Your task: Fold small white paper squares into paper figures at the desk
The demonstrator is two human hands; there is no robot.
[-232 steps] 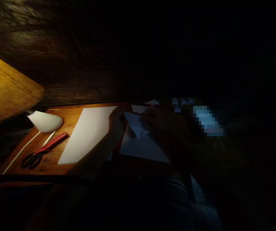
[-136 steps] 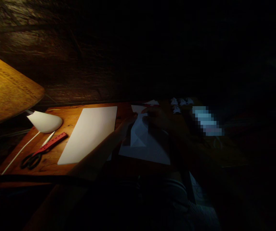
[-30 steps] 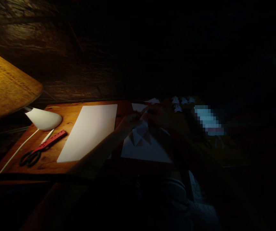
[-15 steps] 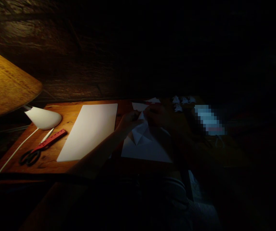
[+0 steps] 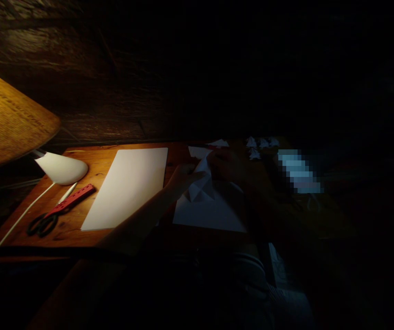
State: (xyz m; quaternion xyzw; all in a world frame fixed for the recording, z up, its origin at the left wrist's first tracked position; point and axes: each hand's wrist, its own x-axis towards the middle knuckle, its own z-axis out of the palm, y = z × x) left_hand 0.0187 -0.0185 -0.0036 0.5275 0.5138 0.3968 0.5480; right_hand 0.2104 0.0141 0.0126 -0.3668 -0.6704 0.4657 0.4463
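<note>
A creased, partly folded sheet of white paper (image 5: 202, 189) is between my hands, above a flat white sheet (image 5: 210, 217) on the wooden table. My left hand (image 5: 185, 176) is closed on the folded paper's left side, the thumb lying across it. In deep shadow, my right hand (image 5: 226, 164) pinches its upper right part; most of those fingers are hard to make out. The folded paper's top rises to a narrow point between the hands, and its lower part shows several crossing creases.
A stack of white paper (image 5: 128, 188) lies left of my arm. Farther left are scissors (image 5: 61, 211) with a red cover, a white pen (image 5: 67, 194) and a lamp (image 5: 62, 168). Behind are paper scraps (image 5: 198, 151) and several small folded paper pieces (image 5: 252, 146). A blurred bright rectangle (image 5: 298, 172) lies right.
The folded paper's lower tip has lifted or turned up, and its lower edge looks wider and flatter. My left fingers have shifted slightly down; the right hand stays almost in place.
</note>
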